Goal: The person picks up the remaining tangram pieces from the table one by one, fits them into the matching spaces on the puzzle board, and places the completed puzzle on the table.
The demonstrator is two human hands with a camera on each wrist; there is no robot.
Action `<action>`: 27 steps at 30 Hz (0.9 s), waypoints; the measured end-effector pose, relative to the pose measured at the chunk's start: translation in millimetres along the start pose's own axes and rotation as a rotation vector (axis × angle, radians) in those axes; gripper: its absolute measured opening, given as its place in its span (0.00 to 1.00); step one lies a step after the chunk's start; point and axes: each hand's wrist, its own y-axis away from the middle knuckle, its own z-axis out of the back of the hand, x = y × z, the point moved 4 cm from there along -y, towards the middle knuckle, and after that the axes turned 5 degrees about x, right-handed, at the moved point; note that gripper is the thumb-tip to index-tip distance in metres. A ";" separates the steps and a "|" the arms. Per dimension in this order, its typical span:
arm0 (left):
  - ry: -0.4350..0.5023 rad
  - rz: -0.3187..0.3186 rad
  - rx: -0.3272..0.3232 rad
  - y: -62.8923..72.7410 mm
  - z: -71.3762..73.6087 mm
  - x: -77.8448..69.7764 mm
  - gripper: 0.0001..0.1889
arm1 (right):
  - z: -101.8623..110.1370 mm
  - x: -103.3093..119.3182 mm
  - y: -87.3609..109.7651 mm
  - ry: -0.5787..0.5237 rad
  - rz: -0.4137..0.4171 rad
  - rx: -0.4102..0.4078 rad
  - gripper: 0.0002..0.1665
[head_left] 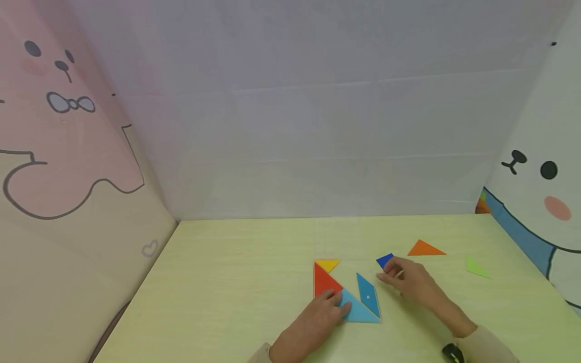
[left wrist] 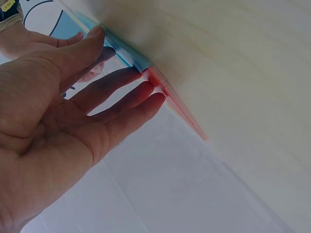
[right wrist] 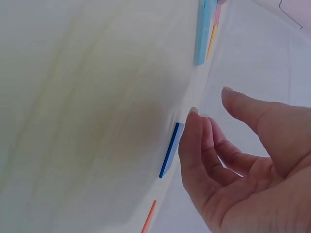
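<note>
Flat tangram pieces lie on the table. My left hand (head_left: 320, 318) rests its fingertips on the red triangle (head_left: 324, 280) and the light blue triangle (head_left: 360, 310), which lie edge to edge. The left wrist view shows these fingers stretched out, with the tips on the red piece (left wrist: 182, 109). Beside the dark blue piece (head_left: 384, 260), partly hidden in the head view, is my right hand (head_left: 410, 282). Its fingers are loosely bent and the thumb stands apart, with nothing between them; the dark blue piece (right wrist: 171, 151) lies just beyond the fingertips.
A yellow triangle (head_left: 328, 264) sits by the red one's top corner, and a blue parallelogram (head_left: 368, 295) along the light blue one's slanted side. Farther right are an orange triangle (head_left: 425, 248) and a light green triangle (head_left: 475, 267). A pale curtain (head_left: 317, 151) hangs behind the table.
</note>
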 end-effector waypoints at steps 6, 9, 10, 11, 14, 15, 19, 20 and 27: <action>-0.012 -0.001 -0.002 -0.2 0.2 -0.6 0.21 | 6.0 -4.1 -0.6 0.027 0.011 -0.038 0.15; -0.018 -0.007 -0.011 -0.1 0.2 -0.8 0.21 | 8.4 -6.2 -1.0 0.056 0.024 -0.068 0.14; -0.023 -0.010 -0.017 -0.1 0.2 -0.9 0.21 | 8.9 -6.9 -0.9 0.055 0.023 -0.076 0.13; -0.027 -0.013 -0.022 0.1 0.2 -1.1 0.21 | 9.5 -7.7 -0.8 0.056 0.020 -0.085 0.13; -0.032 -0.016 -0.030 0.8 0.0 -0.9 0.21 | 10.9 -9.5 -1.6 0.060 0.009 -0.105 0.14; -0.028 -0.014 -0.026 0.8 0.0 -0.7 0.21 | 11.5 -10.0 -2.3 0.063 0.002 -0.111 0.14; -0.008 0.000 0.001 0.3 -0.2 0.3 0.22 | 13.8 -12.2 -5.7 0.080 -0.032 -0.117 0.17; -0.007 0.003 0.005 0.1 -0.2 0.5 0.22 | 14.4 -12.7 -6.6 0.083 -0.040 -0.116 0.18; -0.004 0.005 0.011 0.5 0.4 -0.5 0.23 | 15.0 -18.0 -9.5 0.104 -0.071 -0.094 0.24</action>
